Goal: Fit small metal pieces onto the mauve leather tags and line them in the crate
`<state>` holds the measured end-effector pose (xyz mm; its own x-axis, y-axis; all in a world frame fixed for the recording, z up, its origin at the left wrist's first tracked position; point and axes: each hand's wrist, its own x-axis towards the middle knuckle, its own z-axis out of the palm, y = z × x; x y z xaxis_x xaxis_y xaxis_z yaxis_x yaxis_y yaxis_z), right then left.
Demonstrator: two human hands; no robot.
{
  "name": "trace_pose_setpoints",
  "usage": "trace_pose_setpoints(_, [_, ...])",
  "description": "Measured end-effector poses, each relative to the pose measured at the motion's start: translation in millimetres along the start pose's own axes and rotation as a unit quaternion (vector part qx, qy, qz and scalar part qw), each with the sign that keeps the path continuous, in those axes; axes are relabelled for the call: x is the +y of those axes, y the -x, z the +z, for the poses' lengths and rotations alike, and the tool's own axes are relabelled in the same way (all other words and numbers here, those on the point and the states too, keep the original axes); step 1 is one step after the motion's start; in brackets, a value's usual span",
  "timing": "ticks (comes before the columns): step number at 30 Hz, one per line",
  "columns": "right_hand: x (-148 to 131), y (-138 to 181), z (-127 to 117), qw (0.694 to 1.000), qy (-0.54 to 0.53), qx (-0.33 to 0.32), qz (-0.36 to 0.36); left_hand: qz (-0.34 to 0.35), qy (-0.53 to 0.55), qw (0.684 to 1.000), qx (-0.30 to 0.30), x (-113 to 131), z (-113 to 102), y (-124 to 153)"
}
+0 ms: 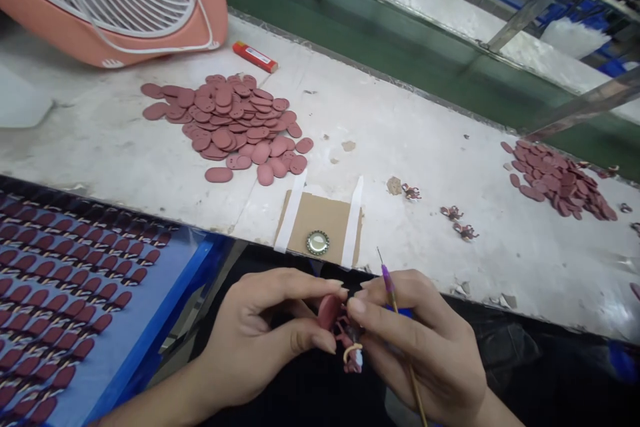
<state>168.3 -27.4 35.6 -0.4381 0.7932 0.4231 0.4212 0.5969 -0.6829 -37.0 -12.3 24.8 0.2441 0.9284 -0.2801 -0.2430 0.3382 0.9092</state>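
A: What do the two hands do at this moment?

B: The left hand point(270, 337) is nearly closed; its thumb and fingers pinch a flat, oval, dull-red piece point(328, 311). The right hand point(427, 340) is curled, and it holds a thin brush with purple collar and yellowish handle point(395, 300), the tip pointing upward.

A: And between them?

B: There is a small dark-red figure with a white and a yellowish part point(353, 352), close against the oval piece. The right fingertips are at its upper side; how firmly they grip it, I cannot tell.

A: What lies just beyond the hands?

B: A brown cardboard square point(325, 210) with two white strips, at the near edge of the white, stained tabletop point(425, 127). On the cardboard sits a round metal bottle cap with crimped edge point(317, 242).

A: And farther?

B: Beyond it, toward the left, is a large heap of dull-red ovals point(240, 123); a smaller heap of similar pieces point(563, 180) is at the far right. Behind the large heap there is a narrow red-and-yellow box point(255, 57), near an orange fan with white grille point(115, 0). At lower left, dark-red pieces in rows point(55, 307) lie on a blue surface point(183, 273).
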Motion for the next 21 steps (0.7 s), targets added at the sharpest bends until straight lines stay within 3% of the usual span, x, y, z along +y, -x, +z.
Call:
trace_pose_setpoints(4, [-3, -8, 4, 1.0, -0.011, -0.001, -0.008, -0.033, 0.066, 0.997, 0.03, -2, 0, 5])
trace_pose_setpoints(10, [-10, -5, 6, 1.0, -0.014, 0.004, -0.004, 0.042, 0.019, 0.999, 0.007, -1, -9, 6])
trace_pose_setpoints(16, [-18, 3, 4, 1.0, 0.007, 0.002, -0.004, 0.074, 0.0, 0.997, 0.036, -4, -7, 8])
trace_pose_setpoints(21, [-21, 0, 5, 1.0, -0.027, 0.012, -0.001, 0.061, 0.001, 0.998, -0.004, -2, -7, 8])
